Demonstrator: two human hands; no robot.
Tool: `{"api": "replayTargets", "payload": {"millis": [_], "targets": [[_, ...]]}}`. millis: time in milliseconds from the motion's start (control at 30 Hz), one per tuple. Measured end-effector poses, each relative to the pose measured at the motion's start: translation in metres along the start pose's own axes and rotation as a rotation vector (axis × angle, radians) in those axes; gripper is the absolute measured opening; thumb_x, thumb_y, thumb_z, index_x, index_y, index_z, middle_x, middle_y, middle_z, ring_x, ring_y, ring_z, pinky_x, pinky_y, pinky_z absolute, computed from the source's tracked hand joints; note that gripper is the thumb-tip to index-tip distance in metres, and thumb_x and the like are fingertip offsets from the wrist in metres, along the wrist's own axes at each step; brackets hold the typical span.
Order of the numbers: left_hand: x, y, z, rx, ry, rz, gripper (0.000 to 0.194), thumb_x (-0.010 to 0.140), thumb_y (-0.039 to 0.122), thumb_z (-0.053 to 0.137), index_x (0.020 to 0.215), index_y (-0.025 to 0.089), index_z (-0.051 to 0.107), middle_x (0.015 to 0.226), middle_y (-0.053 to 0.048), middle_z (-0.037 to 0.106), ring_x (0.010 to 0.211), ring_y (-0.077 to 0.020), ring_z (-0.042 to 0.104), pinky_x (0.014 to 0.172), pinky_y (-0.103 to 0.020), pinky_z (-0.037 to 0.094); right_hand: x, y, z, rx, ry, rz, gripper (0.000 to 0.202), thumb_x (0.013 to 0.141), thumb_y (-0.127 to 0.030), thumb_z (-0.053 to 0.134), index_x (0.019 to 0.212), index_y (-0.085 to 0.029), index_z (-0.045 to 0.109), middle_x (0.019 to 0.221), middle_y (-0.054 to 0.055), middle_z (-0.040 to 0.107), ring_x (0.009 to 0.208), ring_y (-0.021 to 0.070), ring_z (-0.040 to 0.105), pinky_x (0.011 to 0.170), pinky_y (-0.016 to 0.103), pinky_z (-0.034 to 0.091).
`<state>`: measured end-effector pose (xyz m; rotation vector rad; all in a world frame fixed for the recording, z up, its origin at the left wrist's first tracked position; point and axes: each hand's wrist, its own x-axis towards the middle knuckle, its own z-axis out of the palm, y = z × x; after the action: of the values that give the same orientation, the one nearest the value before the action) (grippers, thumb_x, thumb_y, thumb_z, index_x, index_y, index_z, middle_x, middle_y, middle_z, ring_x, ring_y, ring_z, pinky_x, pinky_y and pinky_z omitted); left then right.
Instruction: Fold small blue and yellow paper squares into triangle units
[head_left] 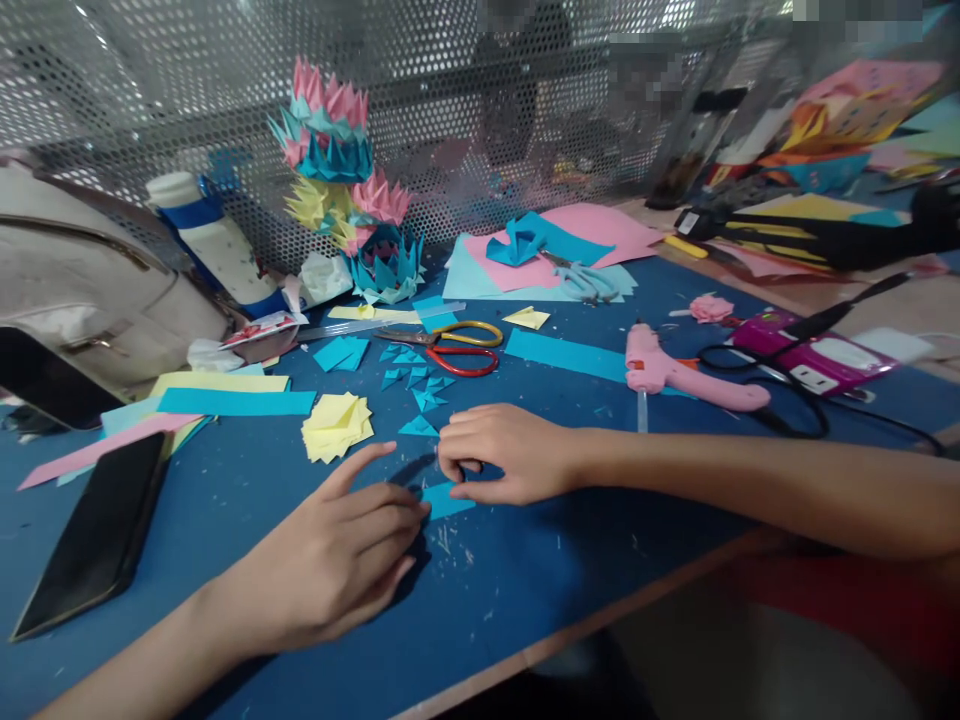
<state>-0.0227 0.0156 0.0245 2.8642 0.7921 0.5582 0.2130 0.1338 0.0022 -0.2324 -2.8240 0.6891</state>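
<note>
Head view: on the blue desk [225,500], the left hand [337,560] lies flat, fingers pressing the near edge of a small blue paper piece [446,498]. The right hand [502,455], at its 12 o'clock, pinches the paper's far edge with curled fingers. Yellow folded squares [337,425] lie at 10 o'clock, scissors [454,348] at 12, a pink glue gun [686,375] at 2.

Single head-worn camera, close above the near edge of the blue table [225,500], faces forward and down toward the far perforated metal screen [187,60].
</note>
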Motion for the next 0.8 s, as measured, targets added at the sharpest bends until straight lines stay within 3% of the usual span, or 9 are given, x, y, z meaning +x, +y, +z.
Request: {"api": "replayTargets", "payload": {"millis": [100,167,233,333,467,567,700,800], "targets": [[-0.001,-0.005,-0.002,-0.111,0.044,-0.043,0.018,0.097,0.010,0.052,0.100,0.016,0.068,0.102,-0.004,0.075,0.101,-0.0182,0.068,0.120,-0.053,0.023,0.001,-0.001,0.000,0.065,0.023,-0.002,0.013,0.093,-0.030,0.061,0.087,-0.017,0.061,0.075,-0.002,0.057,0.074,0.0127,0.049,0.071,0.025,0.036],[0.000,-0.008,-0.001,-0.218,0.160,-0.186,0.020,0.098,0.013,0.050,0.093,0.019,0.068,0.096,-0.002,0.075,0.092,-0.0161,0.069,0.114,-0.048,0.034,0.001,-0.003,0.001,0.105,0.060,-0.032,0.010,0.094,-0.025,0.059,0.088,-0.018,0.063,0.077,-0.001,0.060,0.076,0.0122,0.052,0.072,0.025,0.037],[0.003,-0.011,0.001,-0.264,0.269,-0.389,0.018,0.098,0.017,0.050,0.090,0.019,0.066,0.090,-0.003,0.073,0.085,-0.0161,0.067,0.096,-0.041,0.048,0.000,-0.005,0.003,0.118,0.130,-0.062,0.011,0.095,-0.023,0.057,0.089,-0.018,0.066,0.070,-0.002,0.057,0.071,0.0114,0.053,0.068,0.023,0.037],[0.011,-0.011,0.006,-0.285,0.279,-0.557,0.010,0.097,0.022,0.054,0.100,0.018,0.063,0.089,-0.004,0.070,0.082,-0.0174,0.065,0.076,-0.034,0.052,-0.002,-0.008,0.007,0.017,0.255,-0.120,0.015,0.097,-0.026,0.055,0.093,-0.019,0.068,0.059,-0.005,0.053,0.059,0.0101,0.049,0.061,0.023,0.034],[0.018,-0.005,0.014,-0.415,0.212,-0.600,0.017,0.095,0.024,0.056,0.111,0.019,0.061,0.086,-0.002,0.071,0.077,-0.0153,0.066,0.074,-0.031,0.055,-0.005,-0.010,0.009,-0.204,0.303,-0.259,0.022,0.102,-0.027,0.047,0.096,-0.019,0.067,0.074,0.000,0.068,0.063,0.0102,0.057,0.060,0.026,0.034],[0.019,-0.003,0.018,-0.478,0.189,-0.607,0.026,0.089,0.021,0.060,0.115,0.019,0.061,0.086,-0.001,0.070,0.072,-0.0140,0.065,0.071,-0.029,0.055,-0.006,-0.010,0.007,-0.242,0.317,-0.298,0.022,0.102,-0.026,0.047,0.096,-0.019,0.066,0.080,0.000,0.071,0.069,0.0105,0.060,0.063,0.026,0.037],[0.019,-0.004,0.019,-0.486,0.186,-0.622,0.030,0.085,0.015,0.059,0.114,0.018,0.062,0.076,0.002,0.065,0.067,-0.0126,0.062,0.065,-0.025,0.052,-0.004,-0.009,0.006,-0.185,0.293,-0.289,0.019,0.100,-0.027,0.050,0.094,-0.018,0.066,0.082,0.001,0.071,0.072,0.0116,0.061,0.065,0.025,0.039],[0.019,-0.005,0.020,-0.459,0.186,-0.628,0.025,0.084,0.013,0.057,0.108,0.018,0.064,0.070,0.003,0.063,0.063,-0.0117,0.060,0.061,-0.022,0.049,-0.003,-0.010,0.008,-0.045,0.256,-0.182,0.019,0.097,-0.034,0.058,0.092,-0.017,0.067,0.085,0.003,0.071,0.077,0.0126,0.062,0.069,0.024,0.042]]}}
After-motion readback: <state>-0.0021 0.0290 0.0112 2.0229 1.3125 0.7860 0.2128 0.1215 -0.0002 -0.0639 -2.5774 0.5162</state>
